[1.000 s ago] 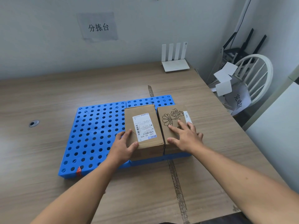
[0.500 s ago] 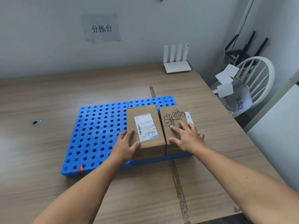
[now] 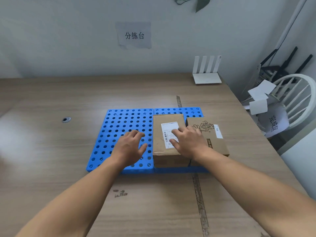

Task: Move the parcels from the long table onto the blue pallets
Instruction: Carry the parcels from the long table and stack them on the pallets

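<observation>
On blue pallets [image 3: 126, 124], labelled parcel [image 3: 158, 134] sits just beside cartoon-printed parcel [image 3: 217, 144], saving space; left hand [image 3: 130, 147], right hand [image 3: 188, 142] open, empty.

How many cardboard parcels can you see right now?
2. The labelled parcel sits on the blue pallets, right half; the cartoon-printed parcel sits beside it on the right. None appears hidden.

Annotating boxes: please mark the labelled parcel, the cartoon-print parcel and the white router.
labelled parcel [image 3: 168, 159]: head view, front face.
cartoon-print parcel [image 3: 219, 145]: head view, bare top face.
white router [image 3: 206, 78]: head view, flat base.
</observation>
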